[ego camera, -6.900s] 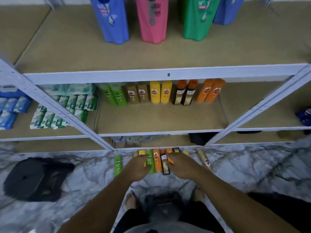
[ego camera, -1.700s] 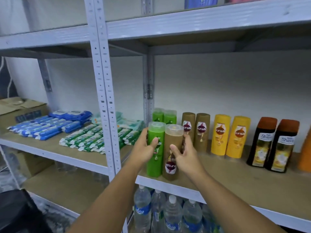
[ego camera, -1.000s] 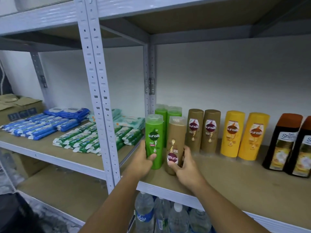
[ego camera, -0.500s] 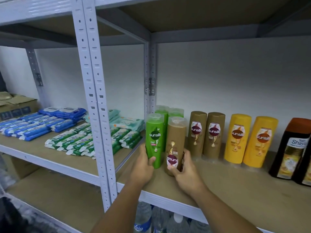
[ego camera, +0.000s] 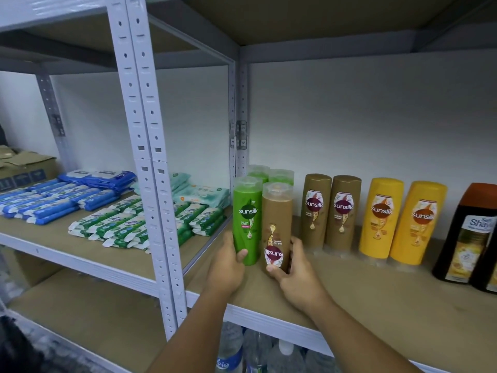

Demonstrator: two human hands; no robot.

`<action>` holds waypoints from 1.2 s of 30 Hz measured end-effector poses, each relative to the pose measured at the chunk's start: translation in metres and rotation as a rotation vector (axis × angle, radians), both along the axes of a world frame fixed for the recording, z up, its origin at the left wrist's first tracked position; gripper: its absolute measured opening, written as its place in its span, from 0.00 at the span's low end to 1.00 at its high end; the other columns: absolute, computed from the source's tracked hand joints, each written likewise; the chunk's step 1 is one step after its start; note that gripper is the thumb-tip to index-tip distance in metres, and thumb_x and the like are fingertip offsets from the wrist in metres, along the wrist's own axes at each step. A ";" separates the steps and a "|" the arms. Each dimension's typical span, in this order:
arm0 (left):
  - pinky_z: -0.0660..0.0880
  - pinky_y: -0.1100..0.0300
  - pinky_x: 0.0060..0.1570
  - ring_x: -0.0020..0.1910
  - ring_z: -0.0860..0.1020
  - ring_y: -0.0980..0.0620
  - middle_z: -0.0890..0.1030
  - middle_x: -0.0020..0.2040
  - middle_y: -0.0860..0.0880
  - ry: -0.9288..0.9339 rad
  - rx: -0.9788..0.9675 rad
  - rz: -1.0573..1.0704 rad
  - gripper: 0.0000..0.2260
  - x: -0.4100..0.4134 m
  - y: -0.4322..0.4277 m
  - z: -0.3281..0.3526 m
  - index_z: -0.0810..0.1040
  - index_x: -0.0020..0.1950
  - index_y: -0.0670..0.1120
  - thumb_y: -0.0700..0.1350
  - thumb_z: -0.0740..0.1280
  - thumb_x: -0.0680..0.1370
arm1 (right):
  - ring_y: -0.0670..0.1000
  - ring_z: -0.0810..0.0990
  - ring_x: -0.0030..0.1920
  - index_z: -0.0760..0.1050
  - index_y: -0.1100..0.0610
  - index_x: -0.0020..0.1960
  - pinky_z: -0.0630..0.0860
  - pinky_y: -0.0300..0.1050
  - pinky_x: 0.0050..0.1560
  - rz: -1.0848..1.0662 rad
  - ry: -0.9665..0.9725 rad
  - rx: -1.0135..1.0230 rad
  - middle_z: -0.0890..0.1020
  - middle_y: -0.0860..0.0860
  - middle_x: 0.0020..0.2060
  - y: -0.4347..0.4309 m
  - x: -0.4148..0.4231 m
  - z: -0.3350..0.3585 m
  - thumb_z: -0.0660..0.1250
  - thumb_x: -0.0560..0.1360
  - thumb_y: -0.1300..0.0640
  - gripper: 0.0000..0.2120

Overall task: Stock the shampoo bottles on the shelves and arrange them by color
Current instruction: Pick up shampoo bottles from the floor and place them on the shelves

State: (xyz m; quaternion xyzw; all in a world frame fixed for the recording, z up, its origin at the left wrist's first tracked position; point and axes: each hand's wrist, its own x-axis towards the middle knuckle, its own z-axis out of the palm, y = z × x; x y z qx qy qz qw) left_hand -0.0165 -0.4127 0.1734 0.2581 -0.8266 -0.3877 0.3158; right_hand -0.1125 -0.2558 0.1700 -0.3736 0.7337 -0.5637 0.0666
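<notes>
My right hand (ego camera: 298,273) grips the upright brown Sunsilk bottle (ego camera: 277,219) near its base, left and forward of the shelved brown pair (ego camera: 316,211), touching the green Sunsilk bottle (ego camera: 247,219) gripped by my left hand (ego camera: 227,267); I'd shift it right.

The green bottle (ego camera: 247,222) and the brown bottle (ego camera: 277,224) are showing smooth, glossy plastic, the shelf board (ego camera: 376,292) is looking like matt, rough-grained fibreboard, and the perforated upright (ego camera: 145,130) is gleaming as smooth painted metal.

Two bare forearms (ego camera: 357,337), bare hands (ego camera: 226,270)
</notes>
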 end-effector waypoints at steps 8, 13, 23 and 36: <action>0.74 0.53 0.49 0.52 0.78 0.48 0.80 0.54 0.51 -0.017 -0.038 0.029 0.13 0.005 0.002 0.002 0.66 0.64 0.53 0.46 0.64 0.82 | 0.42 0.82 0.55 0.67 0.35 0.59 0.78 0.54 0.62 -0.033 -0.045 -0.039 0.83 0.40 0.54 0.019 0.007 0.001 0.76 0.71 0.54 0.26; 0.72 0.53 0.47 0.53 0.78 0.44 0.81 0.55 0.47 -0.054 -0.035 0.064 0.12 0.007 0.007 0.006 0.67 0.64 0.51 0.46 0.65 0.82 | 0.40 0.81 0.56 0.71 0.40 0.65 0.78 0.50 0.62 -0.085 -0.037 -0.056 0.82 0.37 0.55 0.072 0.026 0.015 0.76 0.74 0.57 0.26; 0.70 0.53 0.48 0.57 0.78 0.41 0.81 0.59 0.44 -0.067 -0.038 0.078 0.16 0.013 0.016 0.011 0.66 0.68 0.50 0.46 0.65 0.82 | 0.40 0.81 0.51 0.75 0.47 0.63 0.78 0.39 0.55 -0.235 0.088 -0.181 0.82 0.44 0.53 0.135 0.045 0.082 0.79 0.71 0.54 0.23; 0.76 0.47 0.55 0.54 0.79 0.46 0.82 0.56 0.51 -0.032 0.040 0.011 0.16 0.009 0.003 0.003 0.65 0.64 0.59 0.47 0.65 0.81 | 0.47 0.79 0.54 0.68 0.49 0.68 0.77 0.36 0.51 -0.161 0.212 -0.121 0.79 0.48 0.56 0.007 0.006 0.099 0.72 0.75 0.51 0.24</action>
